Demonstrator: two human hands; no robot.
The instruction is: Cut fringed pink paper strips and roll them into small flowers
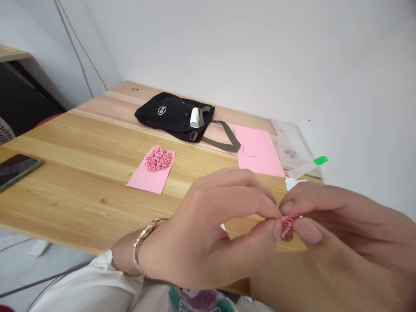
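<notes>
A small curled pink paper piece (287,227) with fine fringes is pinched between both hands, above the table's front edge. My left hand (224,221), with a bracelet at the wrist, grips its left side between thumb and fingertips. On its other side, my right hand (344,234) holds it between thumb and index finger. Part of the piece is hidden by the fingertips. Farther off, a cluster of pink fringed paper curls (159,158) rests on a pink paper sheet (151,181).
A black bag (172,115) lies at the back, a white cylinder (194,118) on it. Right of it are pink sheets (260,151), a clear plastic sleeve (290,141), a green-capped glue bottle (308,167) and white scrap (294,183). A phone (17,169) sits at the left edge.
</notes>
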